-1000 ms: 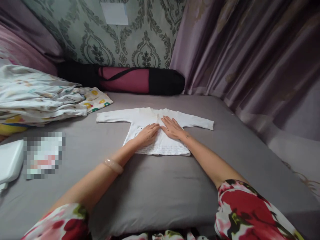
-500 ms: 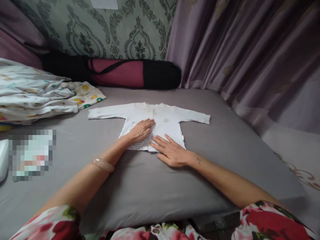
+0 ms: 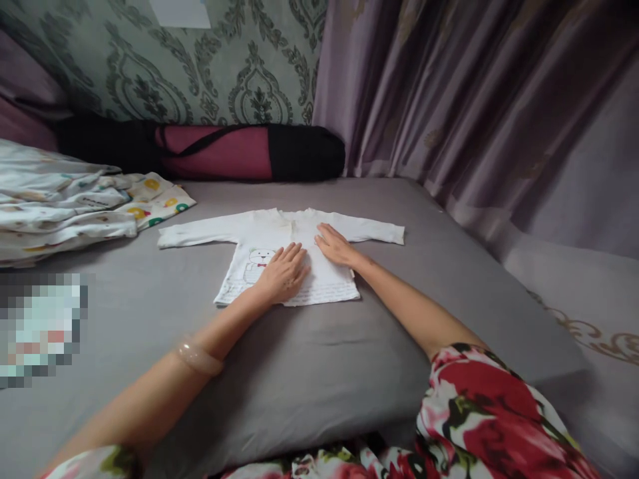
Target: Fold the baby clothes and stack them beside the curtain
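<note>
A small white long-sleeved baby shirt point(image 3: 259, 234) lies spread flat on the grey bed sheet point(image 3: 309, 359), both sleeves stretched out sideways. A little bear print shows on its left chest. My left hand point(image 3: 284, 274) rests flat on the lower middle of the shirt, fingers stretched out. My right hand point(image 3: 335, 245) lies flat on the shirt's right chest, fingers extended toward the collar. Neither hand holds anything. A pale bangle point(image 3: 200, 356) circles my left wrist.
A heap of patterned white bedding point(image 3: 74, 206) lies at the left. A maroon and black rolled bag point(image 3: 214, 152) sits against the patterned wall behind the shirt. Purple curtains point(image 3: 474, 113) hang along the right side. A blurred patch covers something at the left edge.
My right hand moved from the sheet below the hem up onto the shirt's right chest. My left hand slid slightly lower, uncovering the bear print. The camera view shifted right.
</note>
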{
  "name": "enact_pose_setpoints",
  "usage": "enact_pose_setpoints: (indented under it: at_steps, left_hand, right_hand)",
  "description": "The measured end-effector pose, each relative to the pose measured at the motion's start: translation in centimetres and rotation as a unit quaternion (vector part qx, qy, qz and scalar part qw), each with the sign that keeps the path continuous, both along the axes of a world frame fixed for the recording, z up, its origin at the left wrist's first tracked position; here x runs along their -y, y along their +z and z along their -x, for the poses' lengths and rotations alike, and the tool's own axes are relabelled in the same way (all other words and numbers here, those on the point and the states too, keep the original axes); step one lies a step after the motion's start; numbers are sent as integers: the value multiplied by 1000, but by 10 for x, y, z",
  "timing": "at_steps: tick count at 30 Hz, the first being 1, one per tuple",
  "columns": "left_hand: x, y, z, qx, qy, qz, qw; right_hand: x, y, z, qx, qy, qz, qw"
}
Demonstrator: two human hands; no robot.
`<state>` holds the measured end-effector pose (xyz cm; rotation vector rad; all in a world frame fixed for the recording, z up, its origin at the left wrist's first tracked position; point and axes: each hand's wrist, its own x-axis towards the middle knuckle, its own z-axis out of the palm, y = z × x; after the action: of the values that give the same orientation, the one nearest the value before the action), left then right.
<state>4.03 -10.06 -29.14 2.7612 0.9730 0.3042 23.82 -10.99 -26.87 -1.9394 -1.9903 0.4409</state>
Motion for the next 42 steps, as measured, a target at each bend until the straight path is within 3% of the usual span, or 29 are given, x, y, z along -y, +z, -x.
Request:
enact_pose_setpoints:
  at_steps: [4, 11, 21, 25, 27, 30, 32, 34, 36, 39, 42]
  left_hand:
    - [4, -9, 1, -26, 9, -12, 1000]
    - [4, -14, 1, -28, 10, -27, 999]
    - [5, -15, 2, -11, -2, -32, 999]
    - [2, -7, 3, -13, -11, -2, 1000]
    - [-4, -1, 3, 3, -24, 11, 1000]
    - [-21, 8, 2, 38, -43, 21, 998]
    - [-34, 11, 1, 55, -38, 14, 998]
    - [-47, 9, -2, 67, -27, -1, 997]
    - [-57, 4, -5, 73, -23, -12, 997]
    - [-66, -4, -12, 75, -30, -15, 997]
    - [-70, -9, -21, 75, -52, -7, 996]
  right_hand:
    - [-8, -20, -9, 90, 28, -3, 996]
    - [51, -15, -17, 70, 175, -4, 982]
    - [140, 13, -9, -4, 259, 69, 963]
    - [154, 37, -5, -102, 256, 138, 951]
    - [149, 49, -6, -197, 249, 198, 927]
    - [126, 53, -16, -359, 171, 229, 889]
    - [103, 45, -35, -394, 61, 124, 909]
    - [77, 33, -65, -333, -51, -32, 941]
    - [56, 21, -102, -230, -162, -121, 952]
    - [40, 11, -155, -84, -344, -84, 931]
    - [40, 7, -185, -35, -433, -37, 900]
